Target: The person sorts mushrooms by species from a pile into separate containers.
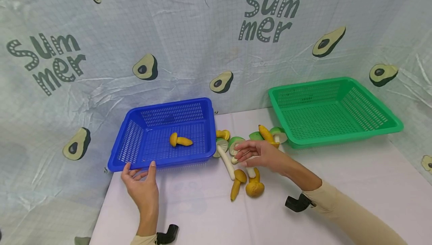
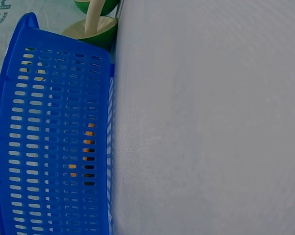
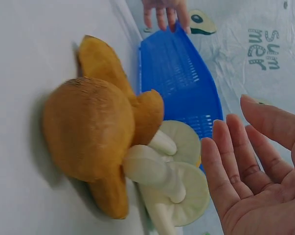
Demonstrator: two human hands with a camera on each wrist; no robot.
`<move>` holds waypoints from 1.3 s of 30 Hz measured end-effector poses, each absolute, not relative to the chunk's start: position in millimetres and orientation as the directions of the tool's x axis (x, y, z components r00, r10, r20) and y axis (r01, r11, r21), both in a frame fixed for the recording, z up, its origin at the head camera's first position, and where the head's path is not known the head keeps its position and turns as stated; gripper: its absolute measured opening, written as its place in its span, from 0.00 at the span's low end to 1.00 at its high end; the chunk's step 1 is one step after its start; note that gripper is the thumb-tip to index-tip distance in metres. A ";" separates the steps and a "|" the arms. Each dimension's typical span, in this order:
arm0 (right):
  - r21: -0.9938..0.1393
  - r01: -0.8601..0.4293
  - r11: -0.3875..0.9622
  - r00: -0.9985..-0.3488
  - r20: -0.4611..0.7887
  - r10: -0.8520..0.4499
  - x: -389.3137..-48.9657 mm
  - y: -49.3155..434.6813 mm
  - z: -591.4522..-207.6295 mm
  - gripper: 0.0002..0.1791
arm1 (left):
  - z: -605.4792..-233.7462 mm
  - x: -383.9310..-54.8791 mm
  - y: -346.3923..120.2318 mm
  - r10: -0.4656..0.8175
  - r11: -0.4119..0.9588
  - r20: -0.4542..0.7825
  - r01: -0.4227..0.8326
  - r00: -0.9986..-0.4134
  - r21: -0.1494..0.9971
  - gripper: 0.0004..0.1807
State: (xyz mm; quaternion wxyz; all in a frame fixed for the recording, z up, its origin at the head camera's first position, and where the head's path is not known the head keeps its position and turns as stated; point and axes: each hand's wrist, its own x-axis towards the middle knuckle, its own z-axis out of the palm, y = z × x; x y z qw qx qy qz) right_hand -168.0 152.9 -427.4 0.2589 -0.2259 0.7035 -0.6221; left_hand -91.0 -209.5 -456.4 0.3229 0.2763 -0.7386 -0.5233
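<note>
My left hand (image 1: 143, 188) is at the front-left rim of a blue plastic basket (image 1: 189, 158), fingertips and thumb right at the edge. One yellow-brown toy mushroom (image 1: 182, 141) lies inside that basket. My right hand (image 1: 264, 157) hovers over a pile of toy mushrooms between two baskets, its fingers loosely extended and holding nothing. Green-capped mushrooms with white stems (image 1: 227, 162) partly hide behind it. Closer to me lie two yellow-brown mushrooms, one slim (image 1: 239, 181) and one with a round cap (image 1: 255, 189). The right wrist view shows the palm (image 3: 264, 196) beside the pile, nothing in it.
A green plastic basket (image 1: 344, 138) stands at the back right with nothing inside. Another yellow mushroom (image 1: 266, 134) leans by its left corner. White cloth covers the table (image 1: 209, 215), and a printed sheet (image 1: 189, 50) hangs behind as a backdrop.
</note>
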 end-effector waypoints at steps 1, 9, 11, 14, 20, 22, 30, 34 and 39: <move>-0.991 -0.005 0.131 -0.760 -0.082 -0.644 -166.4 153.7 -429.5 0.29 | -456.5 -90.9 -209.6 -0.747 0.300 0.188 -0.071 -0.638 0.951 0.42; -0.989 -0.020 0.149 -0.745 -0.085 -0.662 -156.2 157.9 -441.6 0.28 | -457.8 -91.3 -210.4 -0.742 0.313 0.201 -0.065 -0.639 0.948 0.42; -0.991 -0.014 0.133 -0.730 -0.081 -0.679 -153.3 157.6 -443.7 0.28 | -457.5 -91.3 -210.3 -0.741 0.313 0.200 -0.066 -0.641 0.948 0.42; -0.994 -0.024 0.111 -0.709 -0.061 -0.702 -149.5 155.7 -446.2 0.27 | -457.3 -91.4 -210.2 -0.742 0.310 0.195 -0.070 -0.641 0.948 0.42; -0.988 -0.084 0.130 -0.702 -0.033 -0.711 -145.7 150.6 -447.2 0.26 | -457.2 -91.6 -209.8 -0.744 0.305 0.191 -0.071 -0.640 0.950 0.42; -0.986 -0.088 0.141 -0.703 -0.039 -0.710 -145.0 149.0 -446.6 0.25 | -456.9 -91.2 -209.4 -0.744 0.304 0.190 -0.072 -0.641 0.950 0.42; -0.983 -0.106 0.148 -0.707 -0.030 -0.706 -144.4 141.6 -446.4 0.24 | -456.4 -91.3 -209.8 -0.743 0.303 0.194 -0.064 -0.641 0.951 0.42; -0.982 -0.123 0.142 -0.701 -0.015 -0.713 -145.5 138.1 -449.3 0.23 | -457.3 -90.9 -210.3 -0.741 0.301 0.191 -0.064 -0.643 0.951 0.42; -0.979 -0.128 0.156 -0.689 -0.025 -0.725 -143.9 134.1 -449.7 0.23 | -458.6 -90.7 -210.7 -0.740 0.299 0.190 -0.062 -0.645 0.952 0.42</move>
